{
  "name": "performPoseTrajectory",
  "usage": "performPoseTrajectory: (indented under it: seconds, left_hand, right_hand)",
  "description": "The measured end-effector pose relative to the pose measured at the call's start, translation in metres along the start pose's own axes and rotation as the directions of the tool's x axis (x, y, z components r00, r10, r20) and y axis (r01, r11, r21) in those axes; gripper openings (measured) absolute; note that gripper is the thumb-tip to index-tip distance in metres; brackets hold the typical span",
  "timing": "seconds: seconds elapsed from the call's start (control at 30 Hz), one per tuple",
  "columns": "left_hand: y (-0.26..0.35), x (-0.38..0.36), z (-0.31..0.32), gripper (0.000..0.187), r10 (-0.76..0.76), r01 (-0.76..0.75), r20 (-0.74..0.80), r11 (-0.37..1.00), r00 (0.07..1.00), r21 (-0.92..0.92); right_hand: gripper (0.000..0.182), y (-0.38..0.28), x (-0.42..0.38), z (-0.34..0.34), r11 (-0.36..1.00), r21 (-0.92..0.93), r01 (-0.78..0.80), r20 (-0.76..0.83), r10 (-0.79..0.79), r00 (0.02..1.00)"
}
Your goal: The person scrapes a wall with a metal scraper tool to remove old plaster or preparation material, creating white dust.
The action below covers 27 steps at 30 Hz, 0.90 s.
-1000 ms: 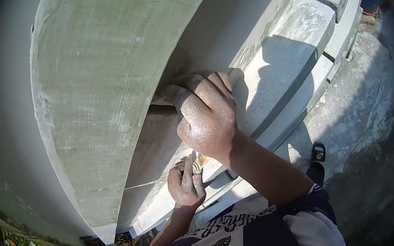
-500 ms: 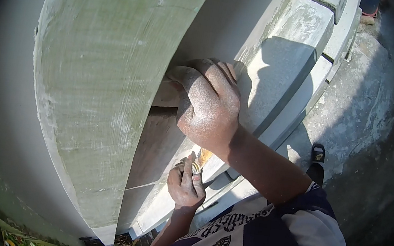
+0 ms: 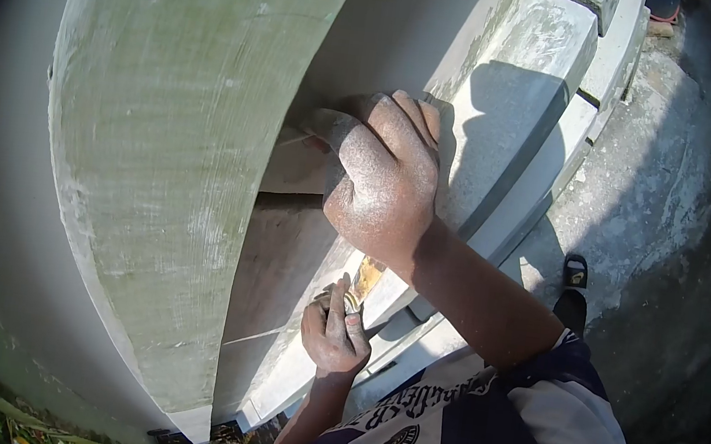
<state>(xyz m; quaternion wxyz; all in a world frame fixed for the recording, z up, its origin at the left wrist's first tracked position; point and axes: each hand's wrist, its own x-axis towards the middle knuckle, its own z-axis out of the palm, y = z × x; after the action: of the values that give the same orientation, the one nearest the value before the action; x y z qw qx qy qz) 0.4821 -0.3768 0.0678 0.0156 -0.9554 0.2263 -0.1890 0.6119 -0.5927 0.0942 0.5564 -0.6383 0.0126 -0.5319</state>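
Observation:
My right hand [image 3: 388, 177], coated in pale dust, is closed beside the edge of a curved, green-tinted plastered panel [image 3: 171, 137]. Its fingertips point away from me into the shaded recess, so whatever they grip is hidden. A thin pale edge shows just left of its thumb. Lower down, my left hand [image 3: 334, 335] has its fingers curled around a small thing with light and yellowish bands [image 3: 352, 301], too small to name. Just above that hand, a yellow-orange patch [image 3: 368, 275] shows on the pale ledge [image 3: 391, 297].
Pale stepped blocks [image 3: 521, 100] run along the right of the recess, with dark gaps between them. Beyond lies a grey concrete floor [image 3: 635, 185], where my sandalled foot [image 3: 575, 274] stands. Plants [image 3: 54, 436] grow at the lower left.
The panel and recess have shifted slightly left and up in view. My right hand sits a little higher, its fingers still bent. My left hand has hardly moved.

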Motion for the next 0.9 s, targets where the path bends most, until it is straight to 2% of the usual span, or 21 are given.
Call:
performPoseTrajectory:
  seconds: [0.03, 0.1, 0.17, 0.3, 0.33, 0.47, 0.57, 0.6, 0.7, 0.73, 0.77, 0.83, 0.9]
  left_hand:
    - [0.001, 0.0, -0.001, 0.039, -0.003, 0.003, 0.003, 1.0, 1.0, -0.001]
    - [0.002, 0.001, -0.001, 0.039, -0.01, 0.01, 0.006, 1.0, 1.0, 0.0]
    - [0.002, 0.001, -0.001, 0.039, -0.011, 0.011, 0.017, 1.0, 1.0, 0.008]
    - [0.0, 0.0, 0.001, 0.04, -0.012, 0.012, 0.004, 1.0, 1.0, 0.003]
    - [0.0, 0.0, 0.0, 0.04, -0.014, 0.014, 0.005, 1.0, 1.0, -0.004]
    - [0.001, 0.0, 0.0, 0.04, -0.019, 0.019, 0.004, 1.0, 1.0, -0.007]
    - [-0.001, -0.001, 0.002, 0.04, -0.007, 0.007, -0.006, 1.0, 1.0, -0.007]
    - [-0.002, -0.003, -0.001, 0.039, -0.012, 0.012, 0.033, 1.0, 0.999, 0.021]
    - [-0.001, 0.0, 0.002, 0.039, 0.008, -0.008, -0.015, 1.0, 1.0, -0.013]
    - [-0.001, 0.0, 0.0, 0.039, -0.001, 0.001, -0.004, 1.0, 1.0, -0.007]
    - [0.0, -0.001, -0.001, 0.039, -0.012, 0.012, 0.006, 1.0, 1.0, -0.003]
    - [-0.001, -0.001, 0.001, 0.039, -0.015, 0.015, 0.011, 1.0, 1.0, 0.003]
    - [-0.004, -0.005, 0.001, 0.039, -0.006, 0.006, 0.01, 1.0, 1.0, 0.014]
  right_hand:
    - [0.032, 0.008, 0.015, -0.003, 0.998, -0.066, -0.009, -0.066, 0.004, 0.998]
    - [0.028, 0.01, 0.03, 0.006, 0.999, -0.034, 0.035, -0.173, -0.041, 0.984]
    - [0.027, -0.012, 0.023, 0.021, 0.985, 0.163, 0.062, -0.235, -0.022, 0.972]
    - [0.031, 0.0, 0.0, 0.014, 0.992, 0.077, 0.096, -0.109, -0.087, 0.99]
    - [0.03, 0.003, 0.003, 0.005, 0.999, 0.026, 0.038, -0.051, -0.037, 0.998]
    - [0.029, 0.016, 0.033, 0.01, 0.999, -0.032, 0.031, -0.246, -0.038, 0.969]
    - [0.03, -0.016, 0.005, 0.017, 0.982, 0.179, 0.06, -0.108, -0.041, 0.993]
    - [0.031, -0.018, -0.002, 0.015, 0.987, 0.149, 0.066, -0.075, -0.056, 0.996]
    - [0.034, -0.002, -0.006, 0.004, 0.996, -0.033, 0.082, -0.013, -0.082, 0.997]
    - [0.035, 0.009, 0.007, -0.001, 0.997, -0.075, -0.017, -0.033, 0.015, 0.999]
    - [0.034, 0.018, 0.016, -0.001, 1.0, -0.016, -0.02, -0.121, 0.018, 0.992]
    - [0.032, 0.001, 0.008, 0.003, 1.0, 0.019, 0.01, -0.029, -0.009, 1.0]
    - [0.027, -0.016, -0.024, 0.022, 0.972, 0.212, 0.104, 0.028, -0.113, 0.993]
